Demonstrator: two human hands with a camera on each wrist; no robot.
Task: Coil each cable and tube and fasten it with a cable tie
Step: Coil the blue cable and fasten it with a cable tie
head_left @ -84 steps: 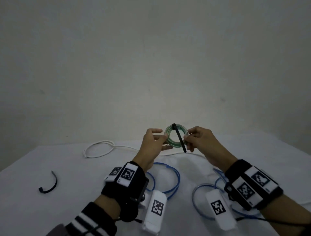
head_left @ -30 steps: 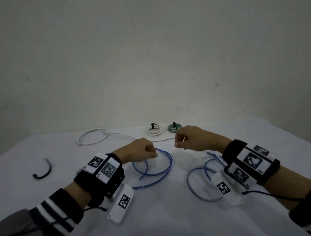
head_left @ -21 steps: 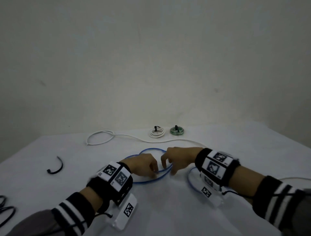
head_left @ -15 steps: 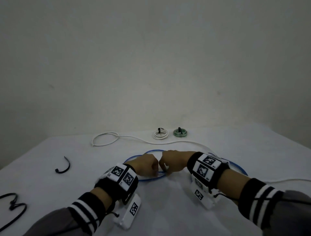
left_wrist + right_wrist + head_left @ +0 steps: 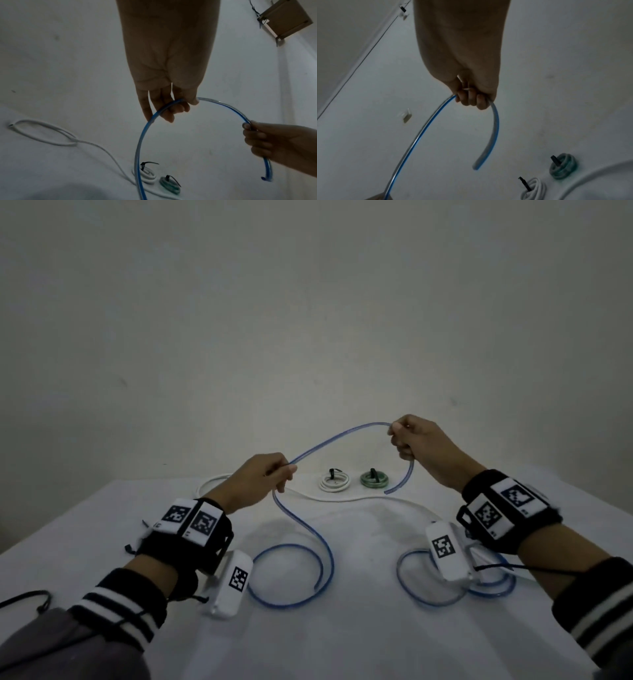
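head view: blue tube (image 5: 337, 440) arched sideways between hands, free end downward

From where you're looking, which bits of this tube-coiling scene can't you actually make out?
- Head view: the right wrist camera covers part of the translucent blue plastic tube loops on the white table, so its far end is hidden.
- Head view: a thin black cord is cut off by the left edge.
- Right wrist view: the right hand hides how the tube runs through its fingers.

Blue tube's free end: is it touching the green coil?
Apart. The right wrist view shows the blue tube ending in the air, clear of the green coil.
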